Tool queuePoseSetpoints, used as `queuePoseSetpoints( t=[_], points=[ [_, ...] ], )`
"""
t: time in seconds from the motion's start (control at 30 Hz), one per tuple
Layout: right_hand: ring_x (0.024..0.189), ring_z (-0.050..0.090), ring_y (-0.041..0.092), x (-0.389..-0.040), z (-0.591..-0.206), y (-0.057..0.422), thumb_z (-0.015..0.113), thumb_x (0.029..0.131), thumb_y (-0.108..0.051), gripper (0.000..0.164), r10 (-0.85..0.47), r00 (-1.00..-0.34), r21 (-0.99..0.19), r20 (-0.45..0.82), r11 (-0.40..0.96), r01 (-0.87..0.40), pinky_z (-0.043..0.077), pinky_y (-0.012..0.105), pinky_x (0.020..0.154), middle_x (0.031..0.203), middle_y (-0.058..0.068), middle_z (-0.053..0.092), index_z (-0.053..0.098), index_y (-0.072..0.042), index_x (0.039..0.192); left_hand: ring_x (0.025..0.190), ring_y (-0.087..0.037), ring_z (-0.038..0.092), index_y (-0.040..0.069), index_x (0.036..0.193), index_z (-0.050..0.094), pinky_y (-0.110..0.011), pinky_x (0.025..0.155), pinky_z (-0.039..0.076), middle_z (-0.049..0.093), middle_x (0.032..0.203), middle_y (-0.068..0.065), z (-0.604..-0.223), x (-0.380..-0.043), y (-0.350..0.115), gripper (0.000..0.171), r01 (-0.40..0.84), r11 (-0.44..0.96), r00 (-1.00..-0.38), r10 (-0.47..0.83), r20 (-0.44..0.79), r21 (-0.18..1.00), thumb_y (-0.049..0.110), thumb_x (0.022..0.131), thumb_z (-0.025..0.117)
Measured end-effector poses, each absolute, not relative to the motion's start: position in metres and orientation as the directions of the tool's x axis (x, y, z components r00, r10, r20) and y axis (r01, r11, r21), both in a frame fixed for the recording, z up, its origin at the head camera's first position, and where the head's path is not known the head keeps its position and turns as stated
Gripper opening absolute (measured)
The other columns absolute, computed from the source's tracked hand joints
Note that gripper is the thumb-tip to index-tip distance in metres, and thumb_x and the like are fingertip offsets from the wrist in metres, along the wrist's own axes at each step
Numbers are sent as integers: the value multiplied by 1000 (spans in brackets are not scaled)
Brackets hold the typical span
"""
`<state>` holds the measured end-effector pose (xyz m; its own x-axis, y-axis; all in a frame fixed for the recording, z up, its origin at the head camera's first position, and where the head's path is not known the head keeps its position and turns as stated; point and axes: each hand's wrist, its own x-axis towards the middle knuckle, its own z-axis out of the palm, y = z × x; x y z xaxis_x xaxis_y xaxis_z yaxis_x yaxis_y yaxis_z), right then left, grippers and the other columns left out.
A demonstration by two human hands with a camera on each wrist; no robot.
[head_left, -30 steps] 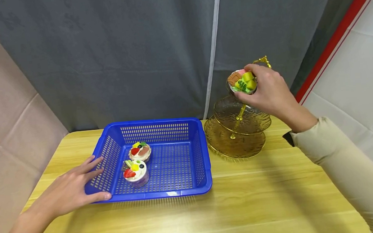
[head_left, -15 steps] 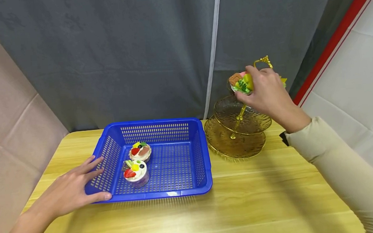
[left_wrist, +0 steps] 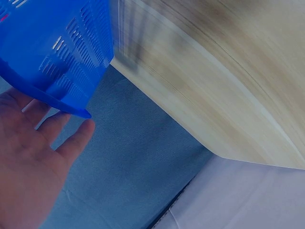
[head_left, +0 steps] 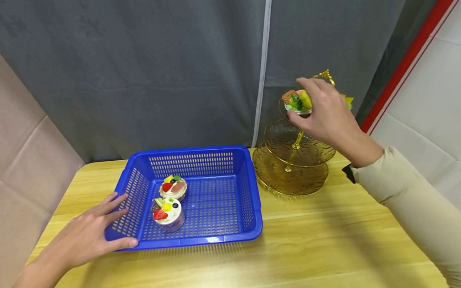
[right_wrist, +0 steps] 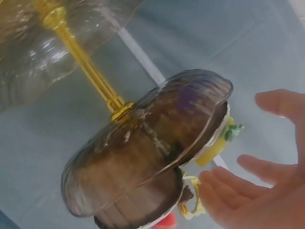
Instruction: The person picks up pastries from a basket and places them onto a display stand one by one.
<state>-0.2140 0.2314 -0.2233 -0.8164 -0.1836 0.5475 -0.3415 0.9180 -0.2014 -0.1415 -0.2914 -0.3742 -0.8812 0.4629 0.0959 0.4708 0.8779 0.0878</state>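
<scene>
My right hand [head_left: 326, 115] hovers over the top tier of a gold-trimmed three-tier cake stand [head_left: 291, 182]. Just beside its thumb and fingertips sits a fruit-topped dessert cup [head_left: 300, 103] with a biscuit, yellow cubes and green leaves. In the right wrist view a gap separates the thumb from that cup's yellow topping [right_wrist: 209, 153], and the top tier [right_wrist: 143, 148] shows from below. Partly hidden behind the hand is a second dessert with yellow and green topping [head_left: 349, 101]. My left hand [head_left: 80, 237] rests on the near-left corner of a blue basket [head_left: 197, 241], fingers spread along its rim.
Inside the basket, two cream desserts stand together on the left: one with strawberry and blueberry [head_left: 168, 214], one behind it [head_left: 173, 188]. The wooden table [head_left: 302, 255] ends at a grey curtain [head_left: 169, 77]. A gold handle [head_left: 326, 75] tops the stand.
The right hand has loosened from the fruit-topped dessert cup, which now rests on the top tier. Its fingers have shifted slightly left and lifted. The left hand and basket have stayed still.
</scene>
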Motion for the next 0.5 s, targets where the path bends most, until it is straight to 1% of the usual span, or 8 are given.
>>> queuePoseSetpoints(
  t=[0.07,0.23,0.37,0.5],
  points=[
    [124,52,42,-213,-223,228,71,89,-27,66,-196,-805,-207,559,908,-365,43,59,100,143,20,50,47,-4,146,135,-47,43,2,126,68,-68,85,46,43,153,-14,-374,-142,-292,88,472,877,-881,464,97,89,73,75,69],
    [126,51,41,-210,-222,216,72,88,-34,70,-229,-807,-229,545,885,-406,43,58,102,148,15,47,46,-8,148,134,-47,43,2,125,69,-67,85,46,44,153,-14,-375,-141,-292,87,475,876,-878,467,103,86,73,75,69],
    [133,48,40,-210,-223,205,71,88,-44,77,-277,-808,-207,519,877,-434,39,59,106,152,14,43,43,-11,151,134,-47,43,2,125,69,-67,85,47,44,153,-14,-375,-141,-292,87,477,875,-877,468,106,86,73,75,69],
    [141,39,35,-210,-225,193,73,85,-49,83,-319,-815,-214,484,860,-463,34,59,110,156,13,40,41,-12,153,135,-46,42,2,125,69,-68,85,46,44,153,-14,-374,-141,-293,88,476,875,-878,467,106,89,73,75,69]
  ],
)
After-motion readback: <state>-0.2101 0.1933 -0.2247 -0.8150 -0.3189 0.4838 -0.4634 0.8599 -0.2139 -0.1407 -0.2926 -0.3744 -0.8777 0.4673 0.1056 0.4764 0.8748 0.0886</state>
